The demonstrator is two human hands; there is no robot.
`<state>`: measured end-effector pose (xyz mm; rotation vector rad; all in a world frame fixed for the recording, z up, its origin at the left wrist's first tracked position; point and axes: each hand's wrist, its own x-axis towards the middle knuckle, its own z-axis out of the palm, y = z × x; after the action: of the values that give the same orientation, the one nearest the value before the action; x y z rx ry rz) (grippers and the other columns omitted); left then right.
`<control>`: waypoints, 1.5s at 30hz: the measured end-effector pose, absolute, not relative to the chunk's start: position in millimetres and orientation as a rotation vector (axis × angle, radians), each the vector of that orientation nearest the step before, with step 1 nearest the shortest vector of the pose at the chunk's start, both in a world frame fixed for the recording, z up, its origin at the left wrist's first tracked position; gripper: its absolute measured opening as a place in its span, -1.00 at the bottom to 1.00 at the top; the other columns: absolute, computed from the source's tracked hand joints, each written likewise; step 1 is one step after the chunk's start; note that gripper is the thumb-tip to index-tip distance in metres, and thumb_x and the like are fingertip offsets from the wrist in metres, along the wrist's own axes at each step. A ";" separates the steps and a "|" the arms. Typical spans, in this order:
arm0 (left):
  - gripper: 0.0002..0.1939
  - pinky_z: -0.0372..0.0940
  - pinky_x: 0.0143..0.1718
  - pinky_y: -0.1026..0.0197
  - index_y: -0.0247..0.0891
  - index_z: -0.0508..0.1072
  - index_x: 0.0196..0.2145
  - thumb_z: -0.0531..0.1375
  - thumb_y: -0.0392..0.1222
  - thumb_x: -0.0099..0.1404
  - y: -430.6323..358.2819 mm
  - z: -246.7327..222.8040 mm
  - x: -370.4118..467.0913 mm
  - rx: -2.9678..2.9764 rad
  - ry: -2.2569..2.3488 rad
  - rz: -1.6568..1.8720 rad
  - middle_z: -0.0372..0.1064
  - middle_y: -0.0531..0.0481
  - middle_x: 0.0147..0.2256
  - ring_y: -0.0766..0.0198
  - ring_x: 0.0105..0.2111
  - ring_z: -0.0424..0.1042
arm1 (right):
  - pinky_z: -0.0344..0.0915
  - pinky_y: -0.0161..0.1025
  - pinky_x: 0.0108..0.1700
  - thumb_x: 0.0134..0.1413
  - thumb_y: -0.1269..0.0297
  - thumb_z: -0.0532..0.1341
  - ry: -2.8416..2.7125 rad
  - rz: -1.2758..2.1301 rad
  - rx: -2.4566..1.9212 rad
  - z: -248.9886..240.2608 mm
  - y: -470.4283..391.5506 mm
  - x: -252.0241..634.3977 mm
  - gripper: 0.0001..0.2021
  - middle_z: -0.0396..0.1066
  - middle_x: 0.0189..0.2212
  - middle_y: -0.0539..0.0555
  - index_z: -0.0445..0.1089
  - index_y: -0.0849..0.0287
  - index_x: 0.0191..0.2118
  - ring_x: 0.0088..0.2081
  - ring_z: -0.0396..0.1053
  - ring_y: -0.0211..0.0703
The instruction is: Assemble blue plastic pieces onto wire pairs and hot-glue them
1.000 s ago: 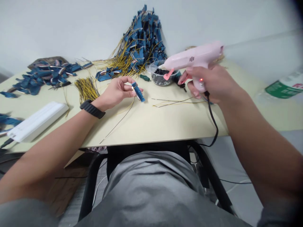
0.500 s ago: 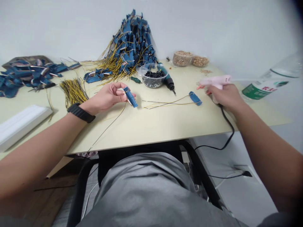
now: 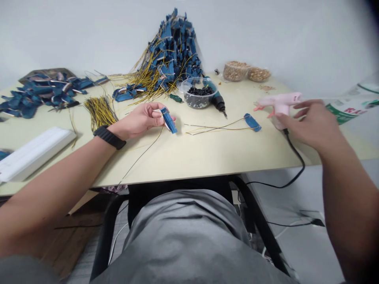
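Between the thumb and fingers of my left hand is a small blue plastic piece with a whitish underside. A thin dark wire trails from it down to the table's front edge. At the right, a pink glue gun stands on the table with its black cord hanging off the edge. My right hand is beside its handle, fingers stretched and apart, the thumb at or against the grip. Another blue piece with crossed yellow and black wires lies on the table between my hands.
Behind stand a tall heap of wired blue pieces, a tub of black parts and a power screwdriver. On the left are a yellow wire bundle and a white box. A large bottle is at far right.
My right hand has opened from its grip on the glue gun and shifted to the right of the handle. My left hand still holds the blue piece. The view has shifted slightly left.
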<state>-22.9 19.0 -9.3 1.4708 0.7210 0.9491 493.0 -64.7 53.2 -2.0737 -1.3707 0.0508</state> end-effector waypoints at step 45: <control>-0.17 0.76 0.39 -0.15 -0.10 0.76 0.07 1.00 0.06 -0.02 31.4 -13.7 -31.3 1.415 0.674 0.819 0.87 -0.03 -0.23 -0.33 0.24 0.93 | 0.65 0.37 0.34 0.17 -0.01 0.76 -2.465 0.529 -0.704 18.0 14.9 267.5 -0.04 0.51 0.60 0.33 0.53 -0.19 0.64 0.50 0.47 0.57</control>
<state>-31.3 31.4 -13.7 1.4149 0.6744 0.8195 267.5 14.9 18.0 -0.7036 -2.4654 0.5290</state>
